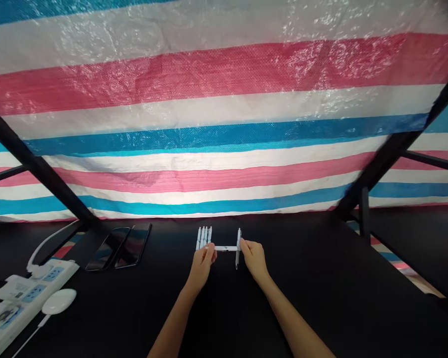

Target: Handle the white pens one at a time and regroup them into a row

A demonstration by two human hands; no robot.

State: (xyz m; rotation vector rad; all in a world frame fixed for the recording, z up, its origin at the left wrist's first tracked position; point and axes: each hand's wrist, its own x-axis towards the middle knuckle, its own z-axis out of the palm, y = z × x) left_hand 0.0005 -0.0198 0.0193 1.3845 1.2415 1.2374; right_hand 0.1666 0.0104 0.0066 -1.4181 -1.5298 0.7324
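Several white pens [204, 235] lie side by side on the black table [321, 288], pointing away from me. One more white pen [238, 247] lies apart to their right. A white pen [226, 248] is held crosswise between my hands. My left hand [203, 263] pinches its left end, just below the row of pens. Its right end is pinched by my right hand [253, 257], which sits next to the lone pen.
Two dark phones [119, 247] lie face up at the left. A white power strip [26, 293] with a cable and a white round charger [58, 301] sit at the near left edge. A striped tarp [224, 124] and black frame bars [33, 164] stand behind the table.
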